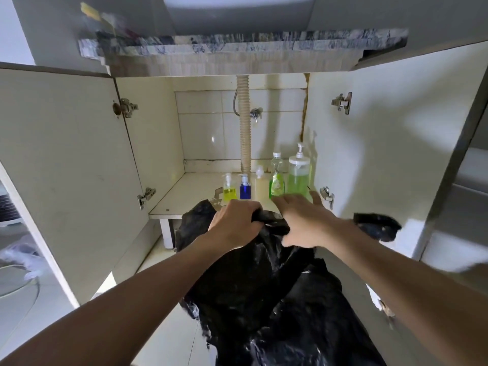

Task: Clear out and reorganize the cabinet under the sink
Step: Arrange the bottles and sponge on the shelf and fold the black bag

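Observation:
A large black plastic bag [253, 286] fills the floor in front of the open cabinet [190, 191]. My left hand [235, 220] is closed on the bag's upper edge at the cabinet's front lip. My right hand [298, 220] lies beside it with fingers spread, resting on the bag; whether it grips the plastic is unclear. On the shelf at the right stand a small yellow pump bottle [229, 187], a blue pump bottle [245, 186], a pale bottle [261, 180], a green dish-soap bottle [276, 177] and a big green pump dispenser [299, 173].
Both cabinet doors, left [66, 167] and right [383, 143], swing wide open. A ribbed drain hose [245, 125] drops down the tiled back wall beside a valve [255, 113]. A marble counter edge [237, 43] overhangs. Another black bag scrap [377, 225] lies at right.

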